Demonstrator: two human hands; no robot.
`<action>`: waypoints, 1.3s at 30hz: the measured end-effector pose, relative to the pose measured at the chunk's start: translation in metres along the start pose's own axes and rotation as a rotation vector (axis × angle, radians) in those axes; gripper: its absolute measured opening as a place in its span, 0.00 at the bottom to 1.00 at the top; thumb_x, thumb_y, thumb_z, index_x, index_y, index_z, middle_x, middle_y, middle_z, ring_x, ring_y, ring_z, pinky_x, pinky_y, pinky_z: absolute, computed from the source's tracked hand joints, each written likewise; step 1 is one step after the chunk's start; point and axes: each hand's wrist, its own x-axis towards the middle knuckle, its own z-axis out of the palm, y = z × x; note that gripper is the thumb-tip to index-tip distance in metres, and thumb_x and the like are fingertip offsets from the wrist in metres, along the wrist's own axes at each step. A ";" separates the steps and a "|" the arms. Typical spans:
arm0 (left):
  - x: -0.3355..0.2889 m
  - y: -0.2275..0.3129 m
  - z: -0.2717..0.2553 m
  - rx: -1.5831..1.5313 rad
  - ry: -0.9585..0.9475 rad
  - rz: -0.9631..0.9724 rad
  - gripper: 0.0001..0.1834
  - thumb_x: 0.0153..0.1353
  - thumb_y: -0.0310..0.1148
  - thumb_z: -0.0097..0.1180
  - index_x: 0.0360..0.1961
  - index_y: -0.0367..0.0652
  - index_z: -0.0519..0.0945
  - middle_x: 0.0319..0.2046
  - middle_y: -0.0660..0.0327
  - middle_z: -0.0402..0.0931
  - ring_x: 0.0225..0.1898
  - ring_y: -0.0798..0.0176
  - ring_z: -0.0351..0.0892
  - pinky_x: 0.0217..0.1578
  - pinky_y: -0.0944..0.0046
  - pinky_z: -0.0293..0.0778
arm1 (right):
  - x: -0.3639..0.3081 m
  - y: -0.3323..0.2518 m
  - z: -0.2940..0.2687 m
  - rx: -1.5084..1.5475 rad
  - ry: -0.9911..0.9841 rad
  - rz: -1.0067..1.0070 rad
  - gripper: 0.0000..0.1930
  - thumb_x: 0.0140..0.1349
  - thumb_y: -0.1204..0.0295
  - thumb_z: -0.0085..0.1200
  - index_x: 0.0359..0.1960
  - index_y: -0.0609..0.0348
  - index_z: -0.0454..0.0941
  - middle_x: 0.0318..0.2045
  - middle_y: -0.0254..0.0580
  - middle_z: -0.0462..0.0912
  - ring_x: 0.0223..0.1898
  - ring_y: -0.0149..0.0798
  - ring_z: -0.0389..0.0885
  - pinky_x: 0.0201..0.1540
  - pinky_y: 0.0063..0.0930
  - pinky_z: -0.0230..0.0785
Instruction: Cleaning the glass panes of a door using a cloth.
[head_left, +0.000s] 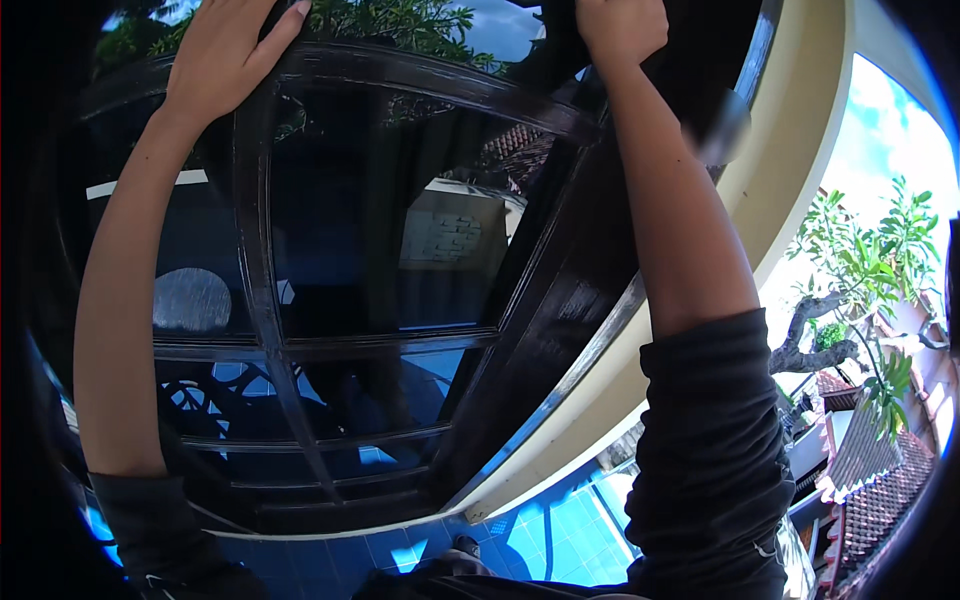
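Head view, left hand [225, 55] flat on dark glossy window frame [400, 75], right hand [620, 28] gripping its top

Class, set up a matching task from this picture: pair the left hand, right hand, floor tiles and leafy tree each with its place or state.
1 left hand
2 right hand
3 floor tiles
4 tree

a blue, at the bottom
b far right, in sunlight
c flat on the dark door frame
d closed, at the top edge

Pairs: 1-c, 2-d, 3-a, 4-b

Floor: I log blue tiles [560, 530] below.
Wall: cream band [790, 170], right.
Outside: leafy tree [870, 270], tiled roof [880, 500].
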 end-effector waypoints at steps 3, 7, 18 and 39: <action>0.007 -0.002 0.004 -0.139 -0.067 -0.081 0.31 0.67 0.36 0.53 0.70 0.37 0.69 0.76 0.46 0.61 0.77 0.37 0.55 0.72 0.44 0.57 | -0.019 0.016 0.012 -0.121 -0.083 -0.029 0.08 0.59 0.65 0.54 0.30 0.56 0.73 0.29 0.47 0.78 0.30 0.59 0.77 0.35 0.49 0.70; 0.049 0.013 -0.004 -0.096 -0.440 -0.401 0.31 0.67 0.34 0.54 0.70 0.35 0.69 0.75 0.45 0.61 0.77 0.38 0.56 0.73 0.46 0.56 | -0.054 0.012 0.006 -0.130 -0.196 -0.049 0.07 0.57 0.66 0.54 0.30 0.55 0.73 0.29 0.45 0.78 0.29 0.57 0.77 0.33 0.46 0.69; 0.094 0.033 0.013 -0.027 -0.739 -0.674 0.33 0.72 0.39 0.52 0.70 0.27 0.67 0.73 0.41 0.64 0.77 0.40 0.58 0.77 0.47 0.52 | -0.062 0.027 0.028 0.188 0.181 -0.211 0.04 0.54 0.69 0.54 0.27 0.54 0.74 0.27 0.42 0.79 0.28 0.54 0.77 0.31 0.41 0.68; 0.085 0.042 0.013 -0.117 -0.030 -0.335 0.36 0.72 0.49 0.45 0.68 0.26 0.70 0.73 0.45 0.66 0.77 0.42 0.58 0.77 0.48 0.52 | 0.064 0.009 0.008 0.209 0.367 0.069 0.26 0.60 0.43 0.51 0.38 0.53 0.86 0.38 0.48 0.89 0.41 0.61 0.85 0.46 0.47 0.75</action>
